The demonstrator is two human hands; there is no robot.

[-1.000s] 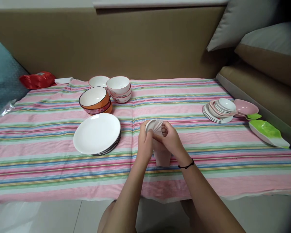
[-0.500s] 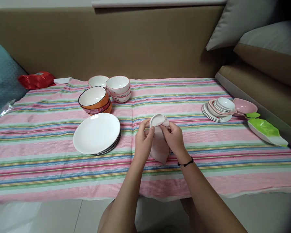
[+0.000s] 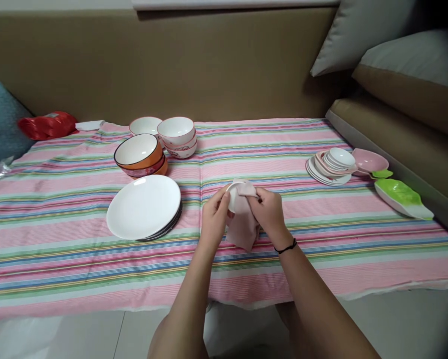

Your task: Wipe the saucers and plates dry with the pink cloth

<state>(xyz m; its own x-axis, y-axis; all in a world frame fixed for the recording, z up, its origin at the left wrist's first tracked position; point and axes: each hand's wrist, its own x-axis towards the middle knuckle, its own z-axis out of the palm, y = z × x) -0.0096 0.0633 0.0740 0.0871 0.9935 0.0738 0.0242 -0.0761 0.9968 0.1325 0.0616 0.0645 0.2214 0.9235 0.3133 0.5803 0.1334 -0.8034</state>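
Observation:
My left hand (image 3: 215,213) pinches the left rim of a small white dish (image 3: 232,198), tilted above the striped cloth. A pale pink cloth (image 3: 242,224) is draped over the dish's right side and hangs down below it. My right hand (image 3: 268,209), with a black band at its wrist, grips the pink cloth against the right edge of the dish. The cloth and fingers hide much of the dish.
A stack of white plates (image 3: 143,207) lies to the left, with orange bowls (image 3: 138,152) and white bowls (image 3: 176,130) behind. At right sit small white bowls (image 3: 339,158) on plates, a pink dish (image 3: 369,161) and a green leaf-shaped dish (image 3: 401,194).
The pink cloth now covers more of the small dish, and the dish has tilted in my left hand. The whole view has shifted slightly.

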